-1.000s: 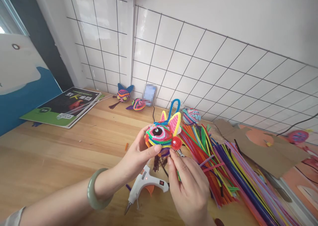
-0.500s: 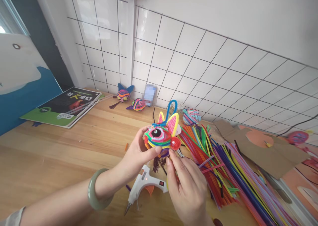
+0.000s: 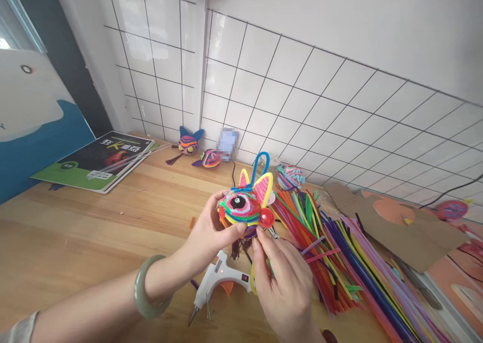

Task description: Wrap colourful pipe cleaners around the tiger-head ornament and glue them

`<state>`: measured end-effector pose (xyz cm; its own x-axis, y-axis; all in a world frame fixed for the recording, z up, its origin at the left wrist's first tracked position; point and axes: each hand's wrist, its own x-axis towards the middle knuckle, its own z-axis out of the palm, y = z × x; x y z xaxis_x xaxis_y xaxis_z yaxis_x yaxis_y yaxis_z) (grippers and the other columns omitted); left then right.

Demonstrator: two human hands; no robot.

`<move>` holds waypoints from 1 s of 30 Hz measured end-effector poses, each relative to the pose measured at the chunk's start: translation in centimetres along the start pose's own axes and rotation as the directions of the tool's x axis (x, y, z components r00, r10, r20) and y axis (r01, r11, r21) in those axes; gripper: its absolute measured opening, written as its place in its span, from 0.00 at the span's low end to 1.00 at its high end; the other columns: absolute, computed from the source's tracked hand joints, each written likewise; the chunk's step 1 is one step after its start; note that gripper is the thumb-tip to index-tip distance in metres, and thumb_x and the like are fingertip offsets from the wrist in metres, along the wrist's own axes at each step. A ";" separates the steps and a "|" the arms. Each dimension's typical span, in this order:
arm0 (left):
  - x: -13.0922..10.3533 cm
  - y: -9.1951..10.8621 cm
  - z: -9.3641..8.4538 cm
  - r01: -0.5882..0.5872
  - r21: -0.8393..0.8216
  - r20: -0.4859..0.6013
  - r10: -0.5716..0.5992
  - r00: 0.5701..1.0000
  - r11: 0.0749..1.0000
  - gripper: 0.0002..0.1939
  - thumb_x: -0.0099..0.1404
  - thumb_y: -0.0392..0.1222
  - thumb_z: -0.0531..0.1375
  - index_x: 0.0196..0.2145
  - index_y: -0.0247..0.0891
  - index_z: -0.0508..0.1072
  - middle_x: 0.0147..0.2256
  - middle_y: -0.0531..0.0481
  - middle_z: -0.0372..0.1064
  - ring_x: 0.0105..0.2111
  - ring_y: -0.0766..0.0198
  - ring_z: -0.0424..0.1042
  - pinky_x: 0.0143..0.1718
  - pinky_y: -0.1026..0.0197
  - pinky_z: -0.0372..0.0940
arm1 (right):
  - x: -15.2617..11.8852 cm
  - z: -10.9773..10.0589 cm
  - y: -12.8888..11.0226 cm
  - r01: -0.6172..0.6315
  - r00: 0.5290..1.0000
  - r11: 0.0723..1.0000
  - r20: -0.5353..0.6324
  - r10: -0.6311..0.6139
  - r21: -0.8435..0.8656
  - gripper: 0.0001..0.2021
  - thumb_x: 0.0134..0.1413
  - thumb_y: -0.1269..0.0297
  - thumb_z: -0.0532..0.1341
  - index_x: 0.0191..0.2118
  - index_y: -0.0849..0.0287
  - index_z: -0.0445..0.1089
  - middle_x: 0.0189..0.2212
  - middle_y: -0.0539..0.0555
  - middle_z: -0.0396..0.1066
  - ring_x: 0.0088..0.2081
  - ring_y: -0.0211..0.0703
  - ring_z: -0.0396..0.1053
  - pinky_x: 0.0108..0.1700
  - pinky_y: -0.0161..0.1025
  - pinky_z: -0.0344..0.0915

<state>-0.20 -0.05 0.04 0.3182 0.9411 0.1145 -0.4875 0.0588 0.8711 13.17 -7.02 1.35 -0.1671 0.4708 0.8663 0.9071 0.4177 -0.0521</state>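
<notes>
A rounded pipe-cleaner animal-head ornament [image 3: 241, 207] is held up over the table, with a dark eye, pink-and-yellow ears, a blue loop on top and a red rosette at its side. My left hand [image 3: 211, 227] is closed around its left and lower side, thumb on the front. The fingertips of my right hand [image 3: 285, 277] pinch at its lower right edge, below the rosette; what lies between them is mostly hidden. A dark tassel [image 3: 237, 248] hangs underneath. Beside my right hand shows a short yellow strand [image 3: 253, 278]. Below lies a white glue gun [image 3: 215, 280], its small light lit.
Bundles of coloured pipe cleaners [image 3: 339, 252] lie at the right, near brown cardboard [image 3: 422, 232]. Other ornaments [image 3: 188, 143] and a blurred phone-like object [image 3: 227, 144] stand along the tiled wall. A book [image 3: 101, 157] lies at the left.
Both hands stay at the ornament in almost the same pose. A little more of the yellow strand shows beside my right hand.
</notes>
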 end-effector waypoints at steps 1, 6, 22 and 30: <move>0.0 0.0 0.0 -0.002 0.001 0.000 0.002 1.000 1.000 0.31 0.53 0.44 0.72 0.51 0.40 0.64 0.49 0.45 0.73 0.50 0.54 0.73 0.49 0.58 0.68 | 0.0 0.0 0.0 0.002 1.000 1.000 0.002 -0.002 0.002 0.10 0.60 0.78 0.60 0.46 0.69 0.71 0.27 0.57 0.76 0.27 0.43 0.73 0.31 0.41 0.70; 0.1 -0.1 -0.1 -0.008 -0.012 0.022 0.008 1.000 1.000 0.29 0.55 0.42 0.71 0.51 0.41 0.64 0.50 0.46 0.73 0.51 0.56 0.72 0.49 0.61 0.68 | 0.0 0.0 0.0 0.005 1.000 1.000 0.007 -0.005 0.019 0.09 0.60 0.79 0.61 0.46 0.70 0.71 0.27 0.58 0.76 0.28 0.44 0.73 0.32 0.41 0.70; -0.2 0.2 0.2 0.229 -0.158 0.045 -0.225 0.973 0.960 0.28 0.56 0.44 0.70 0.51 0.37 0.66 0.48 0.42 0.73 0.40 0.61 0.73 0.40 0.61 0.68 | 0.4 -0.2 0.0 -0.206 0.979 0.954 0.055 0.199 0.220 0.08 0.59 0.76 0.60 0.43 0.67 0.75 0.33 0.59 0.80 0.32 0.40 0.78 0.38 0.32 0.74; 0.0 0.1 0.2 0.389 -0.248 0.079 -0.382 0.921 0.887 0.20 0.60 0.41 0.66 0.49 0.36 0.70 0.45 0.42 0.75 0.37 0.62 0.74 0.39 0.61 0.70 | 0.6 -0.1 0.5 -0.404 0.913 0.862 0.193 0.360 0.306 0.10 0.58 0.73 0.60 0.42 0.66 0.78 0.36 0.59 0.81 0.35 0.41 0.80 0.40 0.29 0.75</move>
<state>-0.07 -0.09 0.22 0.5436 0.8176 -0.1896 -0.5100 0.5012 0.6991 13.56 -6.66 1.86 0.0993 0.7298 0.6764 0.7315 0.4073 -0.5468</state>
